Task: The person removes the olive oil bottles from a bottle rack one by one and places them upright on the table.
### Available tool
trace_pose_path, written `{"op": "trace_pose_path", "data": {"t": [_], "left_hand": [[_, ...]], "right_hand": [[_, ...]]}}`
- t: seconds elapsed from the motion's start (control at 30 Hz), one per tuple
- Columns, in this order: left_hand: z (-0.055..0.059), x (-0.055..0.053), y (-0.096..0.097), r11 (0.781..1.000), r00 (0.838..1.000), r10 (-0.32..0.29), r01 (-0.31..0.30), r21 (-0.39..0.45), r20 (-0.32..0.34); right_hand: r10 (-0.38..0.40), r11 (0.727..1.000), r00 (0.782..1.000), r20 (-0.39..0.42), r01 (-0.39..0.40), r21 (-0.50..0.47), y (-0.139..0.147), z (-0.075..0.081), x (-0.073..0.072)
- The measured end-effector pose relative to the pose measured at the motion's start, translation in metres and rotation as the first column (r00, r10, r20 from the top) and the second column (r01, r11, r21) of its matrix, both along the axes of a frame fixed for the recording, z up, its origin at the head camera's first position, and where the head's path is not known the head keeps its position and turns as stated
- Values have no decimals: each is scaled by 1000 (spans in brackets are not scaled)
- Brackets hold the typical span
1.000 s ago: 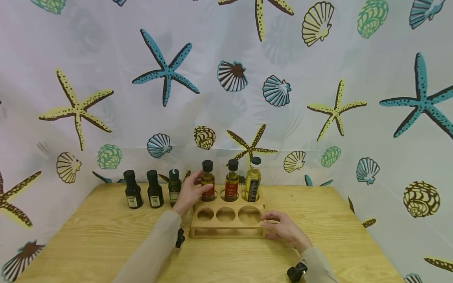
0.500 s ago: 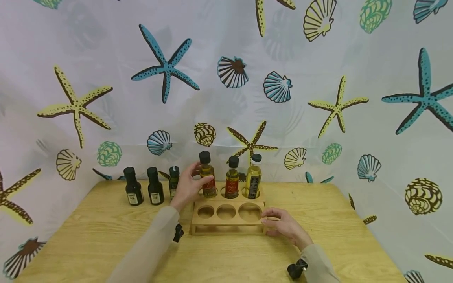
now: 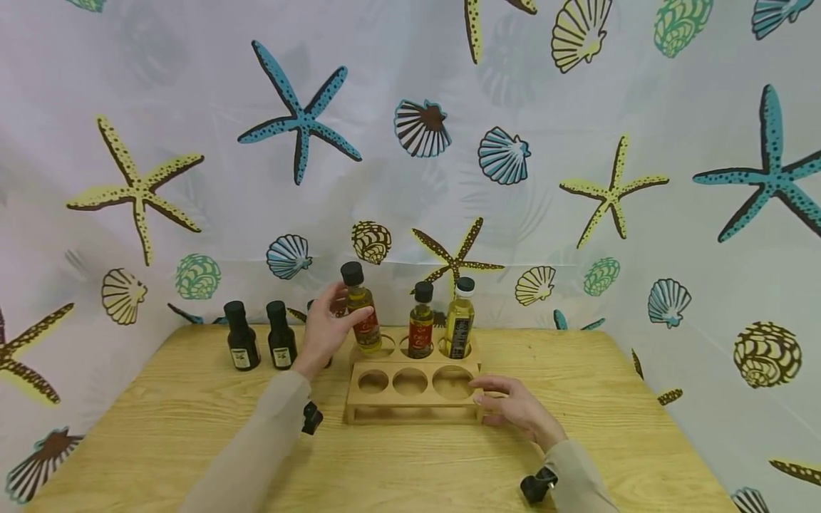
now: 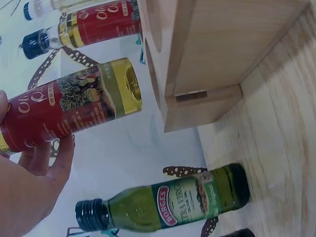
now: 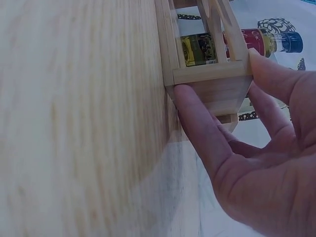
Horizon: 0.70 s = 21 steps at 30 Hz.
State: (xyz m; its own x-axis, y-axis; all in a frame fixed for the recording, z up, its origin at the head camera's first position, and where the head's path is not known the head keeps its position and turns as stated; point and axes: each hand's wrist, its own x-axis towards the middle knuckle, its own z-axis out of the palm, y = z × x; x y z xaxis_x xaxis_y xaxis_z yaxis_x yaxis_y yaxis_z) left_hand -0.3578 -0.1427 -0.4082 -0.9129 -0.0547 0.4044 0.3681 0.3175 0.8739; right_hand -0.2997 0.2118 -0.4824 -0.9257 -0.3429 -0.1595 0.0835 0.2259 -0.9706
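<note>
My left hand grips an olive oil bottle with a red label and dark cap. In the left wrist view the bottle is tilted, its base clear of the wooden bottle rack. The two-tier rack has round holes. A second red-labelled bottle and a yellow oil bottle stand in its back row. At the rack's right end rests my right hand. The right wrist view has its extended fingers touching the end of the rack.
Two dark bottles with pale labels stand on the wooden table at the left. A green Borges bottle stands beside them, mostly hidden behind my left hand in the head view. A patterned curtain hangs behind.
My left hand has lifted the red-labelled olive oil bottle up out of the back-left hole and moved it leftward, tilting it. My right hand has stayed at the rack's right end.
</note>
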Motion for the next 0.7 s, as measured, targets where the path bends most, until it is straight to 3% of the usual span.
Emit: {"op": "trace_pose_path", "data": {"t": [0.37,0.7], "left_hand": [[-3,11,-24,1000,999,16,-16,3,28],[-3,20,-43,997,999,24,-21,-73,37]], "right_hand": [[8,1000,1000,4,-8,24,0,1,-1],[13,998,1000,-12,-13,53,0,0,-2]]}}
